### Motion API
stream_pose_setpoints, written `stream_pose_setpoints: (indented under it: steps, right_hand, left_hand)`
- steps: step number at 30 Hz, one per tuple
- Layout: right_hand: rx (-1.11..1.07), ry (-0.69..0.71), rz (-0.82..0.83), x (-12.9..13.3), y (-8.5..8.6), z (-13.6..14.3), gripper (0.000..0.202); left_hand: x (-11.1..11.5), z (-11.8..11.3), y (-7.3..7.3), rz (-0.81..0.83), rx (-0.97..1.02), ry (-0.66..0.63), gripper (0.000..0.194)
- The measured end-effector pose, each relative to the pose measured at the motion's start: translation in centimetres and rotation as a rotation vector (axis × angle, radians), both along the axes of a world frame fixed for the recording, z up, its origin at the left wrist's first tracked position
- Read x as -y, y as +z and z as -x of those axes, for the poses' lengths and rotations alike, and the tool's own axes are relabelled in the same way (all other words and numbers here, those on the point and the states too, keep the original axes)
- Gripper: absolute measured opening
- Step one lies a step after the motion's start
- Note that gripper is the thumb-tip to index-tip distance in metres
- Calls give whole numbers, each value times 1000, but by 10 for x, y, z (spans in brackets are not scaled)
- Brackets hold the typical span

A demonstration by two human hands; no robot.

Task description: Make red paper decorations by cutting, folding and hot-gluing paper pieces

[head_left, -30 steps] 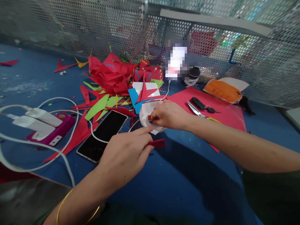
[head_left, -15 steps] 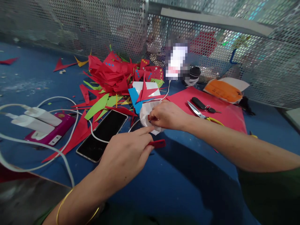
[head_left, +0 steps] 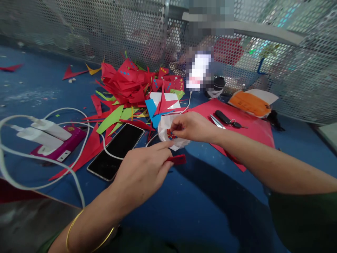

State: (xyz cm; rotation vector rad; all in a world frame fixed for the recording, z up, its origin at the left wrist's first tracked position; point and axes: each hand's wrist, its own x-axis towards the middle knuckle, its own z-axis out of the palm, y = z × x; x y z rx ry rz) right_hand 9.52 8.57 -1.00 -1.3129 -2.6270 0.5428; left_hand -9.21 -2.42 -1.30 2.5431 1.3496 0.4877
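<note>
My left hand (head_left: 147,163) pinches a small folded red paper strip (head_left: 179,160), which sticks out to the right of its fingers. Its index finger reaches the near rim of a white paper-lined dish (head_left: 163,123). Over that dish is my right hand (head_left: 188,127), fingertips pressed together; whatever they may hold is too small to make out. Small red and orange bits (head_left: 170,134) lie in the dish beside the right fingertips.
Left of the dish lie a black phone (head_left: 116,151), a purple power bank (head_left: 79,135) with white plugs and looping cables, and heaped red paper scraps (head_left: 126,82). Scissors (head_left: 216,121) and keys (head_left: 237,124) rest on red paper (head_left: 252,135). Behind stands a metal mesh (head_left: 92,31).
My right hand has lifted and shifted slightly right, uncovering the red and orange bits in the dish. My left hand stays almost in place with the red strip.
</note>
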Motion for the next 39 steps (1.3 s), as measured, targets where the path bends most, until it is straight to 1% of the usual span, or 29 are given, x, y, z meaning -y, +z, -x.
stream_pose_setpoints:
  steps: [4,7,10,15,21,26,28,32,34,36,39]
  right_hand:
    - [-129,-58,104,0,6,-5,7]
    - [-193,-97,180,1,10,-8,9]
    - [-275,-132,238,1,9,-11,13]
    - [-402,-127,351,0,6,-19,14]
    - [-493,-163,374,4,9,-24,12]
    - [-542,-207,341,16,19,-26,11]
    - [-543,-227,291,25,27,-28,9]
    - [-530,-341,76,51,45,-34,8]
    - [-598,-410,22,71,54,-40,11]
    - [-705,-476,19,95,59,-46,13]
    - [-769,-552,10,136,57,-56,17]
  left_hand:
    - [-1,0,1,37,15,9,19]
    - [-2,0,3,59,20,13,19]
    - [-3,-1,5,80,30,10,19]
    - [-3,-2,6,102,31,14,18]
    - [-5,-2,6,108,56,32,20]
    - [-7,-2,5,122,109,40,18]
    - [-8,-1,3,110,182,55,16]
    - [-8,-3,3,92,406,86,15]
    - [-7,-5,4,127,496,79,15]
    - [-5,-9,7,204,533,64,18]
    - [-3,-17,11,319,536,9,21]
